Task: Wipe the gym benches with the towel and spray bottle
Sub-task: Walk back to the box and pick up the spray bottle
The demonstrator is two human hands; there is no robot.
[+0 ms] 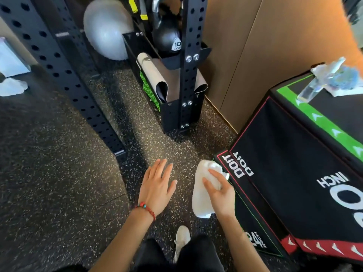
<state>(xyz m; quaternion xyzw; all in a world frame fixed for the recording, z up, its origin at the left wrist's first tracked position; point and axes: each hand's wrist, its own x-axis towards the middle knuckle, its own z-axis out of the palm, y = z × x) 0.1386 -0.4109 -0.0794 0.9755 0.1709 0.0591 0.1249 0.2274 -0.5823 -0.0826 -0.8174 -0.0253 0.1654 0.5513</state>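
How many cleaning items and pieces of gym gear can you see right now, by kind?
White towel, held in the right hand: 1
Spray bottle, on the upper black box: 1
Black padded boxes, stacked: 2
Kettlebell: 1
Grey exercise ball: 1
Rolled mats, in the rack: 2
Total: 8

The padded box (306, 173) runs off the right and bottom edges, so its large white number is cut short. On its top, the spray bottle (322, 79) is blurred; its nozzle and label cannot be made out. The white towel (202, 193) is partly covered by the right hand (222, 195). The kettlebell (167, 34) sits half hidden behind a black rack post (189, 61).
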